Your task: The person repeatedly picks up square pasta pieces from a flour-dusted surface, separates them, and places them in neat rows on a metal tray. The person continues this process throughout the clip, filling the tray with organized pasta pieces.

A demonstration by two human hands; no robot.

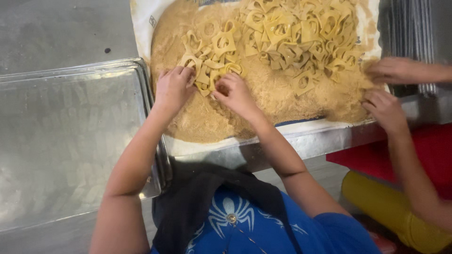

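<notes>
Both bare arms reach forward, left hand [173, 87] and right hand [235, 92] close together, fingers curled down.

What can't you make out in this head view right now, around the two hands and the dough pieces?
- Fingertips of the left hand and right hand: curled into the dough pieces, so any grip is hidden.
- Crumb heap and cloth: cut off by the top edge.
- Metal tray: cut off at the left edge.
- Co-worker's hands: fingertips buried in crumbs.
</notes>
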